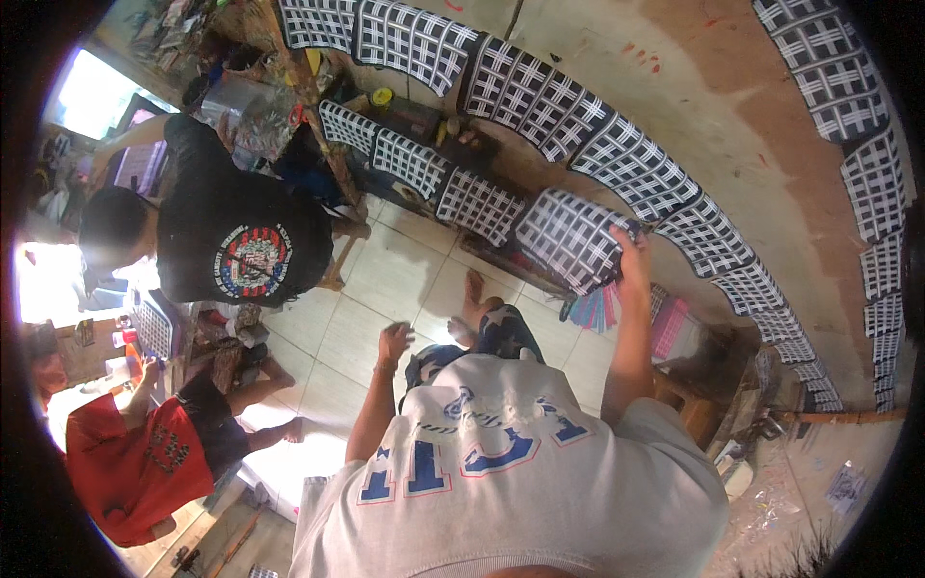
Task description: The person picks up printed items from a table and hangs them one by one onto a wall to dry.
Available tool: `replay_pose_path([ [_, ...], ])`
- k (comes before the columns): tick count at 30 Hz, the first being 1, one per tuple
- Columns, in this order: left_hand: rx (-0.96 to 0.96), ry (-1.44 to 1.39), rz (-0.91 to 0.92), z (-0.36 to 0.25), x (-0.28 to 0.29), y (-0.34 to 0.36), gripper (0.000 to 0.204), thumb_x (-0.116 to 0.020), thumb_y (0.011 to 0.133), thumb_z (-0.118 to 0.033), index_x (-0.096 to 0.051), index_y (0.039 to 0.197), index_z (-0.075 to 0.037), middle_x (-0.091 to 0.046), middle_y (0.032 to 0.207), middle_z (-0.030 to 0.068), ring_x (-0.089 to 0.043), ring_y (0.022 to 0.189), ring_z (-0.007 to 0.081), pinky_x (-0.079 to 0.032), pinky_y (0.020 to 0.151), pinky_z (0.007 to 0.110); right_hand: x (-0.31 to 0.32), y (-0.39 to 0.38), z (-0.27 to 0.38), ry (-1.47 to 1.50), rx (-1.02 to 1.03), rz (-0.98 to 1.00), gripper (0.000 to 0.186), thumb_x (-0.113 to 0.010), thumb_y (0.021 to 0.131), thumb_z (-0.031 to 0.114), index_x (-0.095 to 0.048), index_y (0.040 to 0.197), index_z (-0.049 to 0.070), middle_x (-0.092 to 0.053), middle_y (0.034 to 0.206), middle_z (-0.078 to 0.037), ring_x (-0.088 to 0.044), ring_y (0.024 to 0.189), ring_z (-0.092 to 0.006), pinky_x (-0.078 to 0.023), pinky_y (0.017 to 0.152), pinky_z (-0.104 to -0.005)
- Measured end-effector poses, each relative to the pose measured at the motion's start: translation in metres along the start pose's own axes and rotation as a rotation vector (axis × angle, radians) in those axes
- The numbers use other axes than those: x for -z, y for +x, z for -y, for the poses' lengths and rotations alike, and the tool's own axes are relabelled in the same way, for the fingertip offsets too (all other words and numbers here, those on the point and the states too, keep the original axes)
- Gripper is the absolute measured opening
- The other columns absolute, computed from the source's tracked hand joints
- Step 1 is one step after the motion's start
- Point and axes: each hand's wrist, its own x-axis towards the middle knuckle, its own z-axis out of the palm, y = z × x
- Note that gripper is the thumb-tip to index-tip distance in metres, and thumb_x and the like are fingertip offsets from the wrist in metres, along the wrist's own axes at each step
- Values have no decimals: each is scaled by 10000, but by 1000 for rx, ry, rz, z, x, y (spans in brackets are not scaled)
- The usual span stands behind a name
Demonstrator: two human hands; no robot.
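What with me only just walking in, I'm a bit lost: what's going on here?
The person in the grey shirt has their right hand at the edge of a checked black-and-white item. Their left hand is raised over the tiled floor, seemingly empty. Similar checked pieces line up in rows beyond. Two other people, in black and red, are at the left.

A pale grey, short-sleeved cloth T-shirt (597, 501) carried large, red-outlined blue block letters (427, 472) and smaller blue script (462, 408); the dark navy cloth shorts (515, 335) were patterned in white.
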Motion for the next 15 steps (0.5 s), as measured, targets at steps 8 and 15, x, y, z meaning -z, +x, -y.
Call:
replay_pose_path([
  [8,-290,179,73,-206,-33,44,408,-490,900,-341,-545,1140,-15,-635,1013,95,-608,841,171,-490,718,299,-60,14,-32,57,-217,-6,390,-655,747,187,-527,1055,-14,-592,985,-106,-579,898,-246,-448,811,-356],
  [15,-358,329,117,-271,-80,123,504,-481,887,-391,-537,1149,36,-616,1048,157,-581,965,248,-454,803,316,-55,55,-204,-98,-179,268,497,-686,754,178,-488,1177,9,-541,1149,-107,-493,1041,-211,-387,859,-353],
])
